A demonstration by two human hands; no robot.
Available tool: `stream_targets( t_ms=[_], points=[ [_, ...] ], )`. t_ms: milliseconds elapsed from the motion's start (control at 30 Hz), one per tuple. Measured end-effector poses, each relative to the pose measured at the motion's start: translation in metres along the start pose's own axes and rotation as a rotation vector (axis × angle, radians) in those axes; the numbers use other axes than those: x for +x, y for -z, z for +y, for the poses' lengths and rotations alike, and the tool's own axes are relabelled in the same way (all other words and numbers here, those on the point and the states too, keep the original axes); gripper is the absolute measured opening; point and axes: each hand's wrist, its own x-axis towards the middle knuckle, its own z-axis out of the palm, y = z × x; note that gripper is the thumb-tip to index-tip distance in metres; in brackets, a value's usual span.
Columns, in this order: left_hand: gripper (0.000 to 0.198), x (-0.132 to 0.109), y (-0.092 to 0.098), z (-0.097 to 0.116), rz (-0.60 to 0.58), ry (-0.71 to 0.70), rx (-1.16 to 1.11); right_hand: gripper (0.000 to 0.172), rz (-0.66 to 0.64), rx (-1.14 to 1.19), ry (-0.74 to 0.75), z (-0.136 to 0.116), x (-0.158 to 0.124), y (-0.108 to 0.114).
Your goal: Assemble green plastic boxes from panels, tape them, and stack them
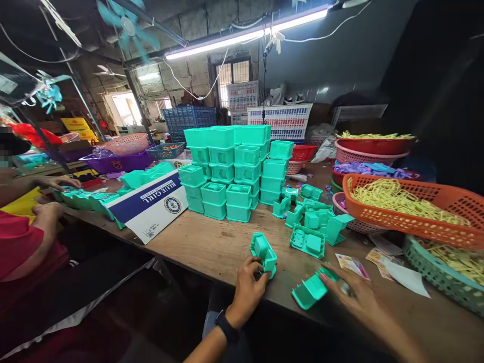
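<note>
My left hand (248, 285), with a dark band on its wrist, grips the near end of a hollow green plastic housing part (260, 246) at the table's front edge. To its right, my right hand (351, 290) is slightly blurred, with its fingers closed on a second green plastic part (310, 291), tilted with small pegs along one side. Just beyond lies another green part (308, 241), its inner side facing up. Behind it is a loose heap of green parts (317, 217). Stacked green boxes (227, 171) stand in the table's middle.
Baskets with yellow cords, an orange one (401, 222) among them, line the right side. Printed cards (352, 265) lie by my right hand. A blue-and-white carton (151, 204) stands left, beside a co-worker's hands (49, 209). A lamp (249, 33) hangs overhead.
</note>
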Motion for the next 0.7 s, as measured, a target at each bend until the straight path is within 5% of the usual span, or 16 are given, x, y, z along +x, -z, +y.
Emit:
stream_targets(
  t_ms=[200,367,533,700],
  points=[
    [0.015,-0.011,-0.014,0.006,-0.002,-0.010,0.089,0.070,0.078,0.230,-0.083,-0.017,-0.023,-0.012],
    [0.020,-0.011,0.004,0.004,0.027,-0.108,0.094,0.086,0.194,0.255,-0.234,-0.013,-0.050,-0.037],
    [0.043,0.028,0.030,0.000,0.054,-0.159,0.151,0.118,0.302,0.120,-0.165,-0.027,-0.054,-0.059],
    [0.065,0.078,0.044,0.008,-0.201,-0.283,0.199,0.129,0.274,0.109,-0.189,-0.034,-0.042,-0.071]
  ],
)
